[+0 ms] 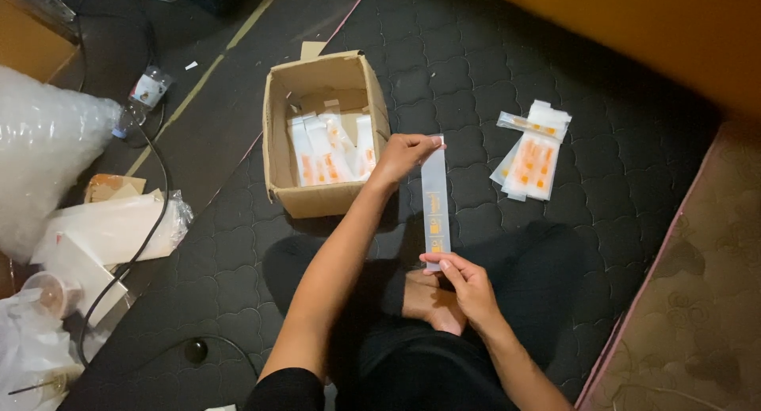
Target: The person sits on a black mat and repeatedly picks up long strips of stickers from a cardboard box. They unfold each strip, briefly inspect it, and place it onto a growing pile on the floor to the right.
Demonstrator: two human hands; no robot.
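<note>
Packaging sleeve [434, 201]: a long, narrow, flat strip of translucent plastic film with orange printed panels on its lower half is held stretched lengthwise between both hands, above the lap and the dark mat. Its top edge carries a thin white strip.

The top end of the sleeve is pinched by the left hand [402, 156], with the fingers curled closed over the edge and the thumb underneath. The bottom end is gripped by the right hand [468, 282], with thumb and fingertips closed on the lower corner. Both hands are thus clenched on the same item; neither is released.

A small open cardboard box [323, 133] is positioned just beyond the left hand. Its flaps are folded outward, and several similar clear-and-orange sleeves are stacked upright inside it. A loose pile of finished sleeves [529, 153] is laid flat on the mat to the right, well apart from the box.

The work surface is a dark quilted mat [468, 70] with a stitched, padded pattern, on which the person is seated cross-legged in dark clothing. To the left, a large roll of bubble wrap [43, 153], a clear plastic bag of white sheets [111, 229], a black cable [151, 221] and a plastic bottle [143, 98] are seen. A patterned brownish carpet [690, 300] borders the mat at the right. Lighting is dim.
</note>
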